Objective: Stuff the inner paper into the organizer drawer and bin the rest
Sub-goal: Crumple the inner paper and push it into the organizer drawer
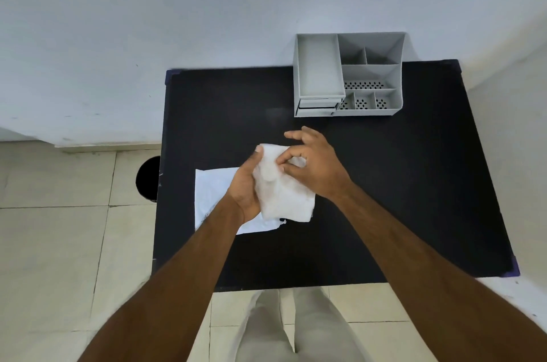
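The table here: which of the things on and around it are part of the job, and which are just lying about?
Part of the job:
- white paper bundle, held by the left hand and right hand
- flat white sheet beneath it
- grey organizer, drawers at its front left
- dark round bin on the floor by the table's left edge

Just there:
- black table
- tiled floor

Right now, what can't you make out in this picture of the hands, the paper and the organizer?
- Head view: the middle of the white paper is covered by the left hand and right hand; motion blur hides whether it is one layer or two.
- The flat sheet is partly under the left hand.
- The organizer drawers show only thin fronts, contents unseen.
- The dark bin is cut off by the table edge.
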